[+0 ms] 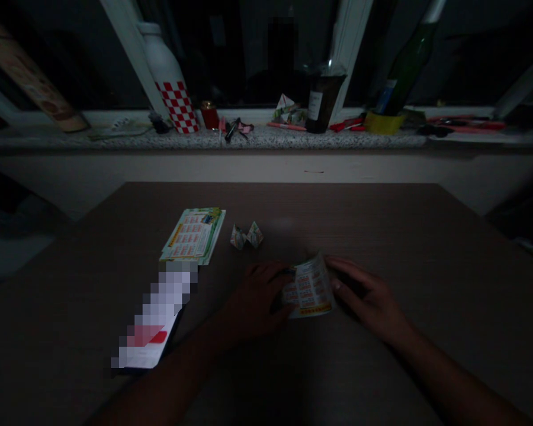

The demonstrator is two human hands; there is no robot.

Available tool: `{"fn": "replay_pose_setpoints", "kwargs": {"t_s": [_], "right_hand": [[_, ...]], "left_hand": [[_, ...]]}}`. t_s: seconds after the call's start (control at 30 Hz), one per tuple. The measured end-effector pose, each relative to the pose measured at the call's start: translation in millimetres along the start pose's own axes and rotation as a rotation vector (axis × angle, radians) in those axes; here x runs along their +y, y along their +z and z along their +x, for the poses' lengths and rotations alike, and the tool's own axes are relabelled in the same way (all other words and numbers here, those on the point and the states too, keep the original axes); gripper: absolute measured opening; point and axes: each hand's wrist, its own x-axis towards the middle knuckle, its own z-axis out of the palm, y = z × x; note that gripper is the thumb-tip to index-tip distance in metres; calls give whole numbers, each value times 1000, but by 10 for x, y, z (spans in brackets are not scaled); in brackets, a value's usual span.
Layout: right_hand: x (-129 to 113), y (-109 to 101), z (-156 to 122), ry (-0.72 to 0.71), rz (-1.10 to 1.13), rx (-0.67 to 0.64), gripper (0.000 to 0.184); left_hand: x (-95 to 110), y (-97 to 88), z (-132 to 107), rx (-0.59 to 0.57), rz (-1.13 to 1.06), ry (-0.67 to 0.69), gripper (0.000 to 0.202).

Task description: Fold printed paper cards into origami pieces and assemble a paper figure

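A small printed paper sheet (310, 288) with calendar-like grids lies on the brown table (382, 225), partly lifted between my hands. My left hand (253, 299) presses and pinches the sheet's left edge, fingers curled. On the sheet's right edge rests my right hand (368, 299), its fingers bent over the paper. A small folded paper figure (246, 235) sits just beyond my hands. A stack of similar printed sheets (194, 235) lies to the left of it.
A blurred white and red flat item (153, 322) lies at my left forearm. The windowsill (257, 139) behind the table holds a red-checked white bottle (171, 83), a dark jar (322, 100), a green bottle (406, 62), tape, pens and small clutter.
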Motion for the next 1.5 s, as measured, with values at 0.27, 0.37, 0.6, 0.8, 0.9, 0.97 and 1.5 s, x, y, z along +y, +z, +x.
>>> {"fn": "replay_pose_setpoints", "kwargs": {"t_s": [0.27, 0.37, 0.6, 0.8, 0.9, 0.97, 1.5], "right_hand": [[-11, 71, -3, -124, -152, -155, 36], [5, 92, -1, -181, -265, -181, 34], [13, 92, 5, -226, -444, -232, 33], [29, 122, 1, -249, -451, -227, 35], [35, 138, -1, -255, -459, -220, 35], [34, 146, -1, -254, -469, -218, 35], [-59, 119, 4, -312, -492, -221, 33]], "left_hand": [[86, 4, 50, -29, -4, 31, 49], [105, 0, 61, -45, -11, 60, 51], [-19, -30, -28, -3, -5, 7, 43], [-12, -35, -21, 8, 16, -2, 43], [11, -26, 3, 3, 23, 6, 42], [11, -16, 9, 5, 27, 3, 43], [38, 69, 43, 54, 19, -51, 43]]}}
